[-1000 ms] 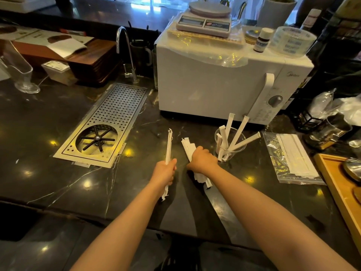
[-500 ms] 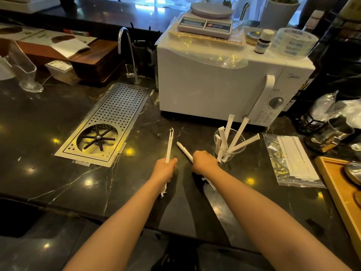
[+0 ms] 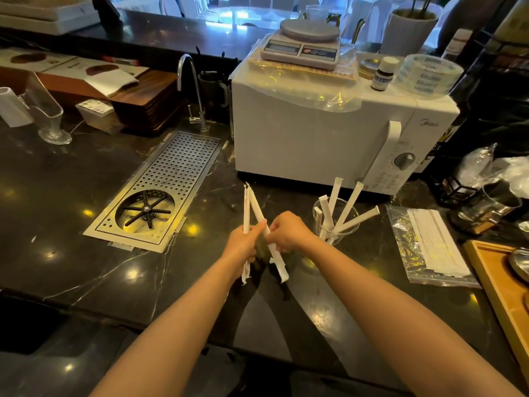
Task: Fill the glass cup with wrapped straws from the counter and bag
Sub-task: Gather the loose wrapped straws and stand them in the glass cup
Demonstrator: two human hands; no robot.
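Left hand (image 3: pixel 243 245) is closed around a wrapped straw (image 3: pixel 245 213), held upright. Right hand (image 3: pixel 286 232) grips a second straw (image 3: pixel 259 209) leaning against the first, tips meeting, apparently to gather both into one bundle. Both are raised above the dark surface (image 3: pixel 86 267). The cup (image 3: pixel 336 224), just right of the hands, holds several straws fanned out. The bag (image 3: pixel 429 245) lies further right, straws inside

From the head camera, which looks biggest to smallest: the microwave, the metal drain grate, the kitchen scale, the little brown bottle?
1. microwave
2. metal drain grate, nearer the camera, yet covering less of the picture
3. kitchen scale, which sits farther back
4. little brown bottle
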